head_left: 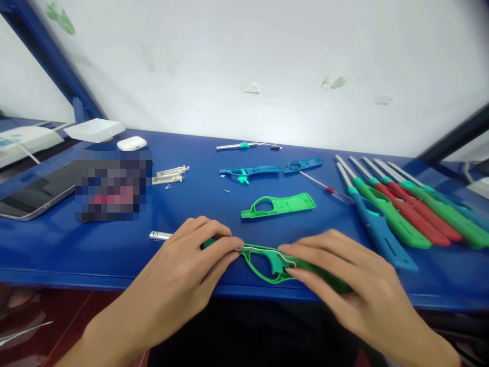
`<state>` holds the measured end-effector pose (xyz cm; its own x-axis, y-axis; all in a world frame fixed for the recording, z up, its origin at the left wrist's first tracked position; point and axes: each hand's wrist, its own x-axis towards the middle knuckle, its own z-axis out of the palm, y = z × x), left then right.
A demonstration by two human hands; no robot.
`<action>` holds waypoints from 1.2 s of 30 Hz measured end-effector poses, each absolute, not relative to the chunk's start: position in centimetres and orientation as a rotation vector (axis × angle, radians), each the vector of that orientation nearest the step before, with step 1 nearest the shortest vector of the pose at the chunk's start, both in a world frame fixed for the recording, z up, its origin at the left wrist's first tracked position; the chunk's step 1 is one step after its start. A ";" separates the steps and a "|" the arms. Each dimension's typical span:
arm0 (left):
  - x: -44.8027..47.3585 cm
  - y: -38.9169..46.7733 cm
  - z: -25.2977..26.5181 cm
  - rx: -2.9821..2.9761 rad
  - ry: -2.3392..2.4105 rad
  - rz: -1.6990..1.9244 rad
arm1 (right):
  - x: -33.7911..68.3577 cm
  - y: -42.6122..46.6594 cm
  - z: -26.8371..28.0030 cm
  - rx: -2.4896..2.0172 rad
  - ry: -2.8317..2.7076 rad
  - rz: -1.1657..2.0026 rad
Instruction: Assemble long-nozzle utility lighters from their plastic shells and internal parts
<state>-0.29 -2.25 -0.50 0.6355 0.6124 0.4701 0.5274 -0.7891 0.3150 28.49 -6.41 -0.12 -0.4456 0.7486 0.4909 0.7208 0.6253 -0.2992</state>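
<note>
Near the table's front edge lies an opened green lighter half (263,278), a long-necked gas lighter body with its inside facing up. A teal trigger (275,263) sits by its finger loop, and a pale wire (273,250) runs along the upper edge. My left hand (191,260) is closed over the neck end, fingers pinched at the wire; the metal tube (160,235) sticks out to its left. Closed around the handle end is my right hand (344,270), thumb and fingertip close to the trigger and wire. Just beyond lies the matching green half shell (290,204).
Several assembled lighters (405,204) lie in a row at right. Blue half shells (252,171), a metal tube with wire (237,146), a red-collared screwdriver (330,190) and cream-coloured parts (168,174) lie behind. At left are a phone (42,186), a white earbud case (132,143) and a white box (95,130).
</note>
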 end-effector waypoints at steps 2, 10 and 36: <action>-0.3 -2.2 -0.6 2.695 0.953 0.856 | 28.3 -6.4 0.0 -1.166 -2.230 0.130; -0.3 -2.3 -0.7 2.665 0.977 0.882 | 28.6 -6.6 0.1 -1.168 -2.253 0.103; -8.1 6.2 2.9 2.905 1.927 0.357 | 19.1 9.4 5.9 -1.136 -2.889 -0.362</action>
<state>-8.08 6.20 2.87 0.3945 0.8461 0.3585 0.9183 -0.3496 -0.1855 19.13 9.39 5.93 -0.7357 0.6700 0.0991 0.6738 0.7090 0.2083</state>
